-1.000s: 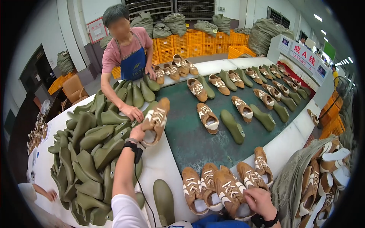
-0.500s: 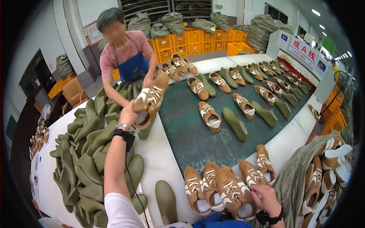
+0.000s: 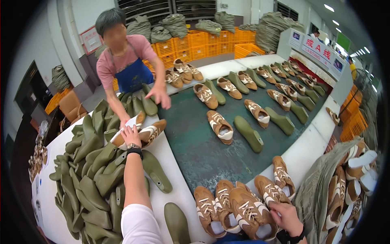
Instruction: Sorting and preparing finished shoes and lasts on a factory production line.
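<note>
My left hand [image 3: 132, 138] reaches far out over the heap of green shoe lasts [image 3: 95, 185]. Its fingers are spread flat on a brown-and-white sneaker turned on its side, beside another sneaker [image 3: 152, 132]. The co-worker's hand [image 3: 125, 120] is at the same pair. Close to my body, my right hand [image 3: 285, 217] has its fingers curled against the side of a brown sneaker with white laces [image 3: 248, 207]. More sneakers stand tightly around that one, including one [image 3: 207, 209] at the left of the group. A single last [image 3: 177, 221] lies left of them.
A dark green belt [image 3: 187, 150] carries rows of sneakers and lasts. Across the table stands a co-worker [image 3: 130, 61] in a blue apron, the other hand [image 3: 160, 95] held out. An open sack of sneakers [image 3: 337, 199] is at the right; orange crates [image 3: 185, 46] line the back.
The sneakers in my left hand have been lowered onto the lasts, and its fingers have spread. The co-worker's one hand has come away from them. My right hand's fingers have curled more.
</note>
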Demonstrator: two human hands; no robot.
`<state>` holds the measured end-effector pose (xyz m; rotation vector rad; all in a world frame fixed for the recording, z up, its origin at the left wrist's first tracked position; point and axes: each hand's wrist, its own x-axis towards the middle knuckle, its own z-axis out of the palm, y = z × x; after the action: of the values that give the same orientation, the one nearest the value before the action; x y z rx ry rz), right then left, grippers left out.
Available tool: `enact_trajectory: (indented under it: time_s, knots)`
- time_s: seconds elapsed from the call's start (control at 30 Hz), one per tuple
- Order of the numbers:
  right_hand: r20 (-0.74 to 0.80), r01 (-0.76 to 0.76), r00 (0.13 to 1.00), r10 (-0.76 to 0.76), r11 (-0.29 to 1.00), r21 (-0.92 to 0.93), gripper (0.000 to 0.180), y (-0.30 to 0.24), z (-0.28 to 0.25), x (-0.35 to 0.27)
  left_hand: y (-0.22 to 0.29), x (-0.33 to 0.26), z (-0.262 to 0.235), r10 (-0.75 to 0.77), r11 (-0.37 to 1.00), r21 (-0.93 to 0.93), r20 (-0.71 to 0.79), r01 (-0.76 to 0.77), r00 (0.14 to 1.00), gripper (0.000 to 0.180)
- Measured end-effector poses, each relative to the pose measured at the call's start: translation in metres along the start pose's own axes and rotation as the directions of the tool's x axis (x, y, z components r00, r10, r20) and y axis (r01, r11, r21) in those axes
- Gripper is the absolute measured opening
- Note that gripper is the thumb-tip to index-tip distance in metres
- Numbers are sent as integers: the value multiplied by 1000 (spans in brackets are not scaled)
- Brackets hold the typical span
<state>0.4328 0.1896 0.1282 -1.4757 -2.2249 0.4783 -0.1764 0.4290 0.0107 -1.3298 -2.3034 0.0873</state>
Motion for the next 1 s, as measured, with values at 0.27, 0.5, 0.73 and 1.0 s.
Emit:
enact_trajectory:
  time_s: [0.27,0.5,0.73,1.0]
  knots:
    - [29,22,999,-22,1000,3,16,-4,-11,-6,12,-46,-69,298,953,-111,168,-283,940,64]
    - [-41,36,999,-35,999,26,17,9,-17,-33,34,-158,-79,224,971,-202,568,-130,792,80]
    - [-116,25,993,-19,999,45,16,17,-25,-62,23,-171,-48,101,852,-464,604,245,791,61]
    - [-117,-47,992,53,998,51,17,24,-35,-76,152,-141,-67,276,501,-843,369,194,887,47]
